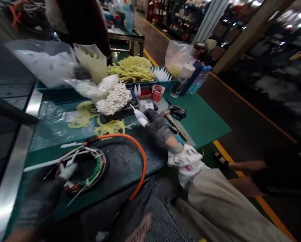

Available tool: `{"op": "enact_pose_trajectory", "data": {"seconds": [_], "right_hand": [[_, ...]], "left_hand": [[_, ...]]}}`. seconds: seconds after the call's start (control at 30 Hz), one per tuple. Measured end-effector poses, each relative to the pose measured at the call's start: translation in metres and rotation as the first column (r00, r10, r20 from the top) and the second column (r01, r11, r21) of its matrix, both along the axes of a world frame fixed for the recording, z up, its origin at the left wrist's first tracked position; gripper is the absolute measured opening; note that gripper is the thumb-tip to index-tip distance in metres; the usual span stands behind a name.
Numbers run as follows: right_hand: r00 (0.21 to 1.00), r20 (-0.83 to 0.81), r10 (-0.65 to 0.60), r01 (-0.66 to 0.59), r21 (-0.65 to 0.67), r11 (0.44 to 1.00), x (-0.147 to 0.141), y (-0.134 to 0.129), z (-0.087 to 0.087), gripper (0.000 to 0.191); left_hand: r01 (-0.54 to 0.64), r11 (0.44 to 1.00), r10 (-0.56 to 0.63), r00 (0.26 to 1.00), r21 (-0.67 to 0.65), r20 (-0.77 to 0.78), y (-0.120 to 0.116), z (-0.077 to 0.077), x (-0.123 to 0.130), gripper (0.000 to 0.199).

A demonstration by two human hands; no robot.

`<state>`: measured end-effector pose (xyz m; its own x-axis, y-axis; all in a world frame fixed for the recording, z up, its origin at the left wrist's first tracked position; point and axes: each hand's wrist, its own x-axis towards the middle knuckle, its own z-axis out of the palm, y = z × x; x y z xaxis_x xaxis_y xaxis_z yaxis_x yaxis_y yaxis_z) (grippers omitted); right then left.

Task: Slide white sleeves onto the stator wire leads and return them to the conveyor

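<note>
1. Beige cloth sleeve (223,201) across the lower right, ending in a white patterned cuff (185,164); grey mesh cloth (160,215) along the bottom edge, close to the camera.
2. Left hand (42,198) at the lower left, in a dark glove and blurred, with the fingers just beside a white plastic piece (67,171). Pinching or only near it, impossible to tell.
3. Close to that hand, a coil of thin wires (82,169) in green, white and red, lying flat on a dark green work surface (120,164). Orange cable (142,161) curving from the coil over the surface and down past its front edge.
4. Right hand (158,129) in a grey glove, fingers pressed together around a white squeeze bottle (140,117), its thin nozzle toward the upper left, above the work surface.
5. Just past this hand, a hammer with a wooden handle (175,125) and a small black item (177,112), both on a green mat (203,124).
6. To the left, a clear plastic sheet (54,124) with flat yellow pieces (111,127); beyond them, a heap of small white parts (113,99) on a black tray (112,116).
7. Farther, a teal tray (140,83) with yellow strips (132,69) and white cones (161,74); near it, a red cup (157,93), a blue bottle (199,79) and white plastic bags (43,62).
8. At the right, a co-worker's bare legs (243,166) with a sandal, and a yellow floor line (241,97); shelves (178,20) at the far end.
</note>
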<state>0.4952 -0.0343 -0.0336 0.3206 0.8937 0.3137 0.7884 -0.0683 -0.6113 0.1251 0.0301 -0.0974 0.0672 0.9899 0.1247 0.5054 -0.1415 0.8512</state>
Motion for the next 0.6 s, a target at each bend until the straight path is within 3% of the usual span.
{"op": "enact_pose_trajectory", "data": {"seconds": [0.07,0.1,0.17,0.23,0.3,0.4,0.5,0.6], "right_hand": [[0.99,-0.077,0.116,-0.115,0.012,0.993,-0.03,-0.024,0.0,0.019],[0.973,-0.116,0.201,-0.199,0.027,0.98,-0.046,-0.035,-0.003,0.02],[0.912,-0.211,0.353,-0.34,0.094,0.936,-0.077,-0.055,-0.013,0.019],[0.871,-0.253,0.421,-0.395,0.147,0.907,-0.102,-0.068,-0.03,0.021],[0.882,-0.238,0.406,-0.376,0.164,0.912,-0.121,-0.077,-0.048,0.025],[0.911,-0.199,0.361,-0.341,0.126,0.932,-0.134,-0.088,-0.068,0.032],[0.895,-0.224,0.385,-0.384,0.046,0.922,-0.133,-0.102,-0.071,0.034],[0.875,-0.228,0.426,-0.44,-0.008,0.898,-0.126,-0.112,-0.062,0.032]], "left_hand": [[-0.018,0.99,0.022,0.999,-0.141,0.028,0.005,0.015,-0.001,0.043],[0.056,0.985,-0.043,0.996,-0.165,0.082,0.009,0.021,0.002,0.044],[0.203,0.964,-0.166,0.964,-0.173,0.206,0.019,0.027,0.01,0.052],[0.221,0.961,-0.183,0.958,-0.164,0.223,0.026,0.027,0.014,0.064],[0.325,0.943,-0.299,0.922,-0.071,0.247,0.022,0.025,0.013,0.067],[0.306,0.947,-0.321,0.922,0.097,0.217,-0.008,0.022,0.008,0.058],[0.264,0.92,-0.31,0.942,0.288,0.127,-0.046,0.021,0.005,0.048],[0.251,0.868,-0.291,0.956,0.428,0.031,-0.07,0.022,0.003,0.044]]}}
